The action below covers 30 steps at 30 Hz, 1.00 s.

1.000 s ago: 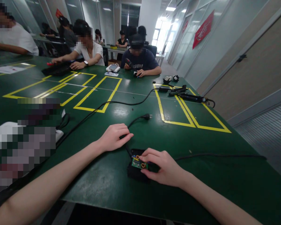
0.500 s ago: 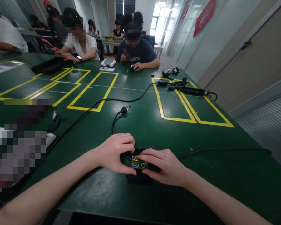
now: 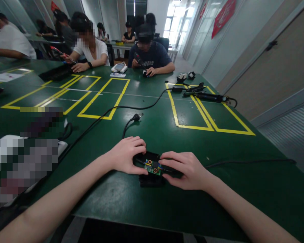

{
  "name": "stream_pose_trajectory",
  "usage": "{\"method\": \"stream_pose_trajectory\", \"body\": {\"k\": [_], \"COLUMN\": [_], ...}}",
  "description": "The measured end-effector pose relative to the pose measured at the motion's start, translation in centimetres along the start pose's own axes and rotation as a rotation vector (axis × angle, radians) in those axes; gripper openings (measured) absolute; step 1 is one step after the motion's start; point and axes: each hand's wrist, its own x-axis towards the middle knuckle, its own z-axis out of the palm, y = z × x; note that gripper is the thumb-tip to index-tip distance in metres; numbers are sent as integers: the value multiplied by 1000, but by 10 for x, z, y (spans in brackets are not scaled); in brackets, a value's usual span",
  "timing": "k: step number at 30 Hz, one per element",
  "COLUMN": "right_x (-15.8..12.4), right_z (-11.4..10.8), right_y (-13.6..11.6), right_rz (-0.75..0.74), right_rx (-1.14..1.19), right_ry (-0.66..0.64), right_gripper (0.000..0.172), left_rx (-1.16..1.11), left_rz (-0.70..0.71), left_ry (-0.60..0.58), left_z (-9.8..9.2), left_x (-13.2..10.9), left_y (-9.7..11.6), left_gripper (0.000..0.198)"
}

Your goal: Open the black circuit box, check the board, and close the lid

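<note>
A small green circuit board with copper coils lies between my hands, over an opened black plastic case. My left hand is curled at the board's left end, its thumb touching the lower left corner and its fingers by the upper part of the case. My right hand closes from the right, with fingertips and thumb at the board's right end. A black cord passes under the right palm, and what the palm covers is hidden. Beyond my left hand lies a black power plug.
A long black cable crosses the green table. Another cable runs to the right edge. Black tools lie by yellow tape at the far right. Blurred items stand at left. Co-workers sit opposite.
My right hand has slid slightly right, uncovering more of the circuit board. The board and both hands now sit slightly higher in view, and the camera view has shifted a little.
</note>
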Motion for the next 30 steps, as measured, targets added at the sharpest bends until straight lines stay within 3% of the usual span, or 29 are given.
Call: {"method": "stream_pose_trajectory", "body": {"k": [10, 15, 30], "right_x": [-6, -6, 1], "right_z": [-4, 2, 8], "right_y": [23, 24, 12], "right_rz": [89, 92, 50], "right_rx": [22, -24, -60], "right_ry": [-102, -169, -223], "right_gripper": [14, 35, 44], "left_rx": [10, 27, 47], "left_rz": [-87, -73, -75], "left_ry": [-17, -46, -90], "left_z": [-4, -3, 0], "left_x": [0, 2, -1], "left_y": [-10, -7, -2], "left_gripper": [66, 70, 82]}}
